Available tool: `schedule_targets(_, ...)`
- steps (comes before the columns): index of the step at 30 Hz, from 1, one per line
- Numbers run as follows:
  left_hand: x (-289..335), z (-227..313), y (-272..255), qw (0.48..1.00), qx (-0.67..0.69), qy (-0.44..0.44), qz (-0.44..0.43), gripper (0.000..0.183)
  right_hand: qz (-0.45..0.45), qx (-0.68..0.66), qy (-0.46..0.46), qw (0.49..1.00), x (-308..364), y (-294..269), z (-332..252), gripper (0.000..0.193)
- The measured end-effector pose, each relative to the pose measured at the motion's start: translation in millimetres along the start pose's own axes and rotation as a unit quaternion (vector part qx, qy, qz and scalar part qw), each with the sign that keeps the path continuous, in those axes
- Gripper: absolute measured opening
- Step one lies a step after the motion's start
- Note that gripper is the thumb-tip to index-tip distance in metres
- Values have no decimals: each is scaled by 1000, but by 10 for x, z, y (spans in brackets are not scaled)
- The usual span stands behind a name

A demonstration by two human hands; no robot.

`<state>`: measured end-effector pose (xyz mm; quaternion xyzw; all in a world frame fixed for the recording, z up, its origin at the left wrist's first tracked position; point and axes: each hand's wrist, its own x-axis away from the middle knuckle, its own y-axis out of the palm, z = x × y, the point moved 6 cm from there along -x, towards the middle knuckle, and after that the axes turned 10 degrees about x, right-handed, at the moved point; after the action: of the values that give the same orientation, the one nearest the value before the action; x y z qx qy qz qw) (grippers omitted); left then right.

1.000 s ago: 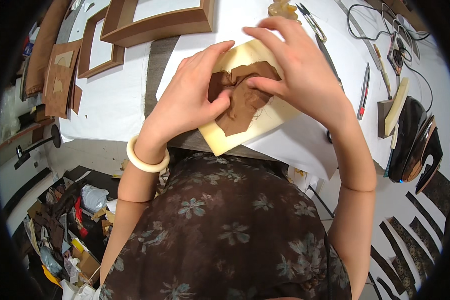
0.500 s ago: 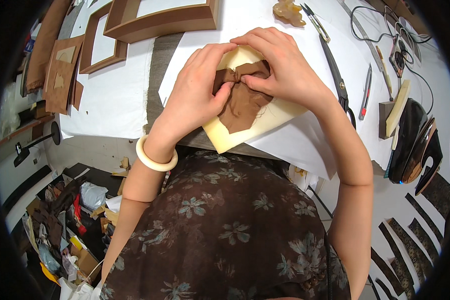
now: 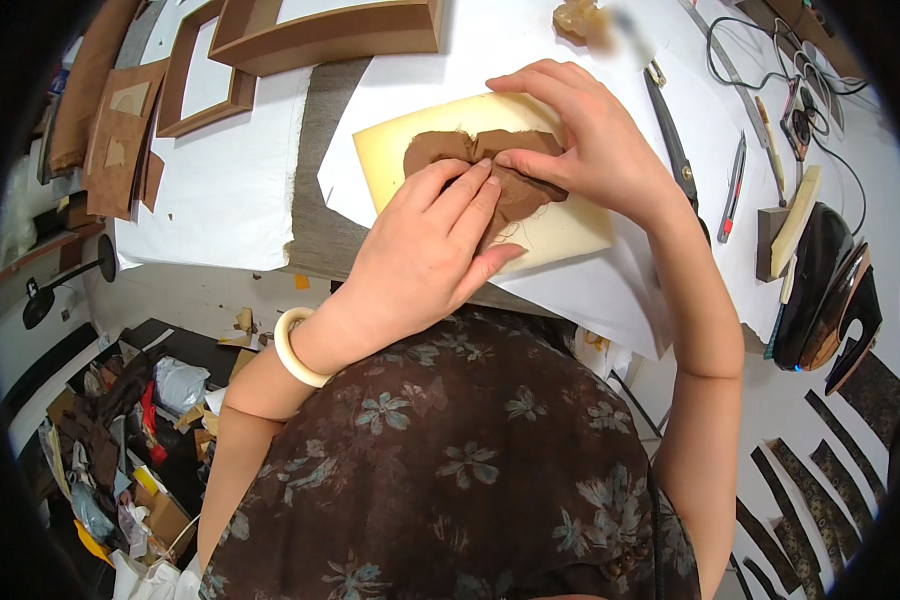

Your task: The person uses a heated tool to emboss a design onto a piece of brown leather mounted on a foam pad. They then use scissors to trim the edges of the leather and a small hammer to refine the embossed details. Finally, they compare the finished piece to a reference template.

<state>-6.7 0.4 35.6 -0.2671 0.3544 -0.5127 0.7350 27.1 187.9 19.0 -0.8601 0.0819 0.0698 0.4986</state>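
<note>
A piece of brown cloth (image 3: 530,203) lies on a pale yellow foam slab (image 3: 382,152). It is folded along its far side and has loose threads at its near right edge. My left hand (image 3: 425,240), with a cream bangle (image 3: 292,350) at the wrist, lies flat over the cloth's left and middle. Its fingertips press at the middle, and the thumb is stretched out to the side. My right hand (image 3: 600,145) arches over the cloth's right side. Its thumb touches the cloth near the left fingertips, while its fingers stretch apart toward the slab's far edge.
Scissors (image 3: 670,140), a utility knife (image 3: 734,185) and a brush (image 3: 770,145) lie to the right. Beyond them stand a dark block (image 3: 770,240) and a small iron (image 3: 840,300). Brown frames (image 3: 320,45) sit at the far left, near brown sheets (image 3: 120,150).
My left hand has turned and flattened over the cloth, its thumb leaving the middle. The foam slab and cloth have turned, baring the slab's left corner. The right thumb stays on the cloth.
</note>
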Motion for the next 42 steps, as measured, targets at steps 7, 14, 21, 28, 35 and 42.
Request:
schedule_targets(7,54,1,87,999,-48,16,-15,63,18,23,-43,999,7,-108,-185,38)
schedule_targets(14,69,-18,95,1000,-10,21,16,62,-18,36,-76,996,-129,-19,-276,22)
schedule_targets(21,84,-46,105,1000,-2,13,14,59,-28,50,-63,996,-186,-5,-342,28)
schedule_targets(28,90,-50,118,1000,7,16,24,52,-19,82,-53,995,-216,57,-399,24)
schedule_targets(35,107,-60,127,999,11,23,32,51,-45,-19,-59,997,-286,110,-373,11)
schedule_targets(42,125,-78,147,998,-5,36,52,48,-84,-80,-36,993,-370,94,-289,14)
